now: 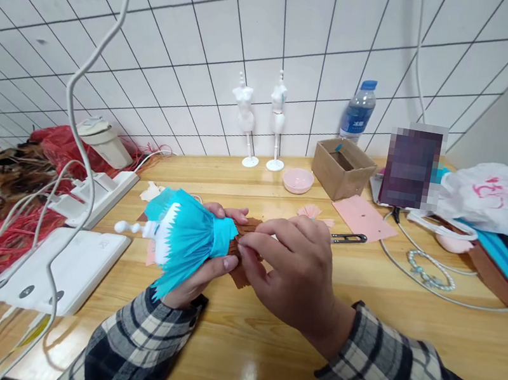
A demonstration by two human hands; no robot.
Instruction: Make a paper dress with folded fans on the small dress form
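Note:
A small white mannequin (129, 228) lies on its side in front of me, its knobbed neck pointing left. It wears a bright blue fringed paper dress (194, 232) with a smooth blue band around it. Brown fringed paper (241, 271) juts out to the right of that band. My left hand (197, 274) wraps around the mannequin from below, with thumb and fingers on either side of the band. My right hand (296, 274) pinches the brown paper between thumb and fingertips. Beyond it, a black slotted tool (350, 238) is partly hidden by the hand.
Two white mannequins (247, 112) stand by the tiled wall, near a pink bowl (298, 181), a cardboard box (344, 166) and a water bottle (358, 113). Pink paper (365, 219) and a beaded bracelet (429, 270) lie right. Left are a white box (63, 269), cables and a power strip (99, 191).

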